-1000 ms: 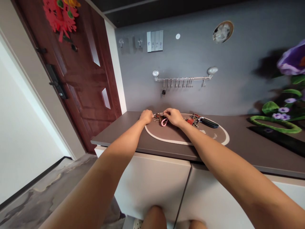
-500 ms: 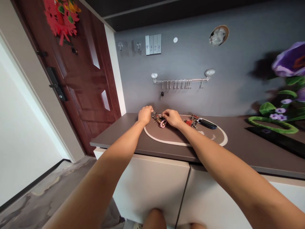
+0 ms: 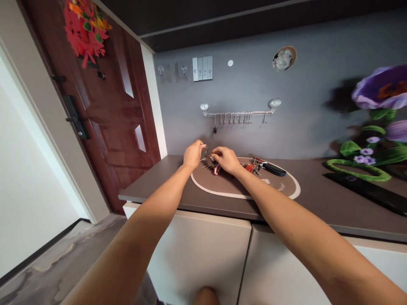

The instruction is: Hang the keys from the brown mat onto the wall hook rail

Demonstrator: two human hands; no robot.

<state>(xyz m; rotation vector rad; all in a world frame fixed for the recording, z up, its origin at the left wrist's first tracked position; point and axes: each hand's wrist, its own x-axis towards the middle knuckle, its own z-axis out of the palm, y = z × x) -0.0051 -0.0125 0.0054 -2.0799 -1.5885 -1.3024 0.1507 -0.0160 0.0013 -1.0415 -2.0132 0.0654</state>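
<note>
A bunch of metal keys [image 3: 207, 159] stands partly raised from the oval brown mat [image 3: 222, 191] between my hands. My left hand [image 3: 193, 155] pinches a key at the top of the bunch with its fingertips. My right hand [image 3: 225, 160] closes over the ring end, partly hiding a pink loop-shaped key tag [image 3: 216, 170]. To the right, nearer neither hand, lie a red leather key holder [image 3: 249, 168] and a black key fob [image 3: 274, 170], joined by metal clips.
The mat lies on a dark brown counter [image 3: 152, 190] above white cabinet doors [image 3: 200, 258]. A steel hook rail [image 3: 237, 113] with a small hanging key [image 3: 215, 131] is on the grey wall. A wooden door [image 3: 108, 140] stands left; floral artwork [image 3: 359, 163] stands right.
The keys have risen a little from the mat between my hands, and my right hand has moved slightly left over them. The whole view has tilted slightly.
</note>
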